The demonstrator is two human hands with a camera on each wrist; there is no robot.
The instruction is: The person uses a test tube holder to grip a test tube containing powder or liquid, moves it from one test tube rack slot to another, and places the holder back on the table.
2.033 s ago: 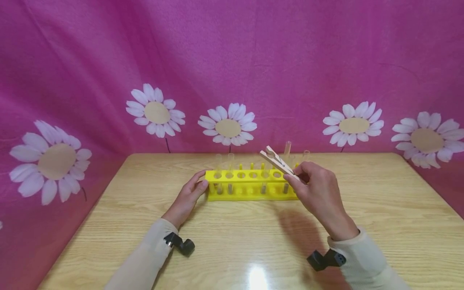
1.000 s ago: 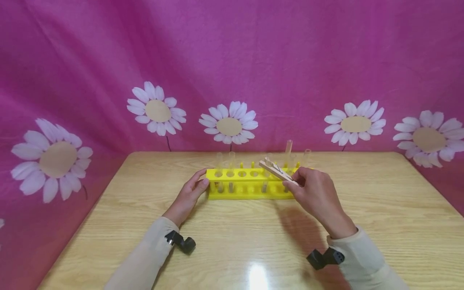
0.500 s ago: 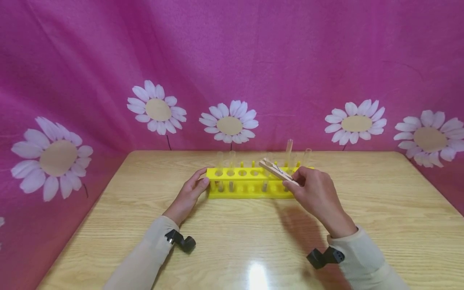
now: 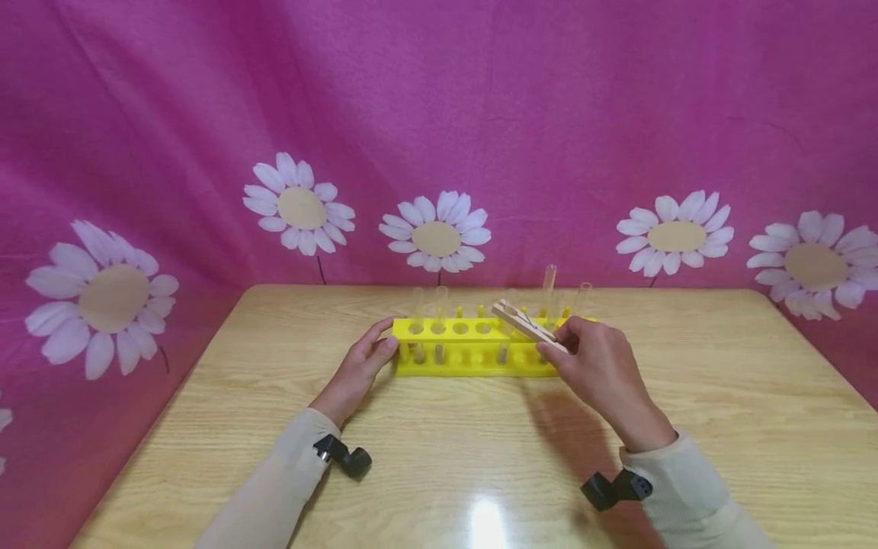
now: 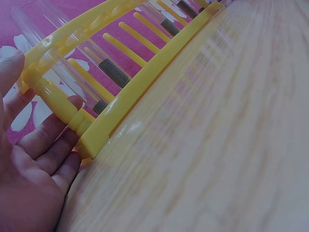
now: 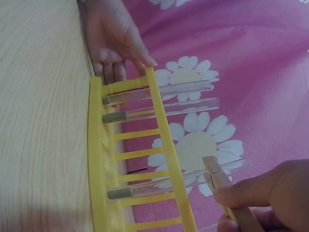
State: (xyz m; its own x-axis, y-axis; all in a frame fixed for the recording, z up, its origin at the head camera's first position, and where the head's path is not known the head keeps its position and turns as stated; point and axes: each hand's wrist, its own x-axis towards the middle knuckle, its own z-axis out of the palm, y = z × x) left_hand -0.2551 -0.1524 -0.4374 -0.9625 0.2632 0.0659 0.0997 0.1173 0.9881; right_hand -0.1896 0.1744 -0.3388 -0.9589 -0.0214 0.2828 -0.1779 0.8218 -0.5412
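A yellow test tube rack (image 4: 473,370) stands on the table, with several clear test tubes upright in it. My left hand (image 4: 357,371) grips the rack's left end; in the left wrist view its thumb is at the top bar and its fingers (image 5: 46,137) lie about the end post (image 5: 55,101). My right hand (image 4: 607,374) pinches the rear of a wooden clothespin (image 4: 524,322) between thumb and fingers. In the right wrist view, the clothespin's front end meets a test tube (image 6: 145,187) above the top bar. Whether it clamps the tube cannot be told.
Two tubes (image 4: 442,305) stand near the rack's left end. A taller tube (image 4: 550,286) and another tube (image 4: 584,297) rise behind my right hand. Dark material (image 5: 113,72) fills the tube bottoms. A pink flowered cloth (image 4: 549,114) hangs behind the wooden table (image 4: 425,457).
My right hand has lowered the clothespin from above the rack to a tube's upper part, and its front has come closer together. Over the last second little has moved; my left hand stays put.
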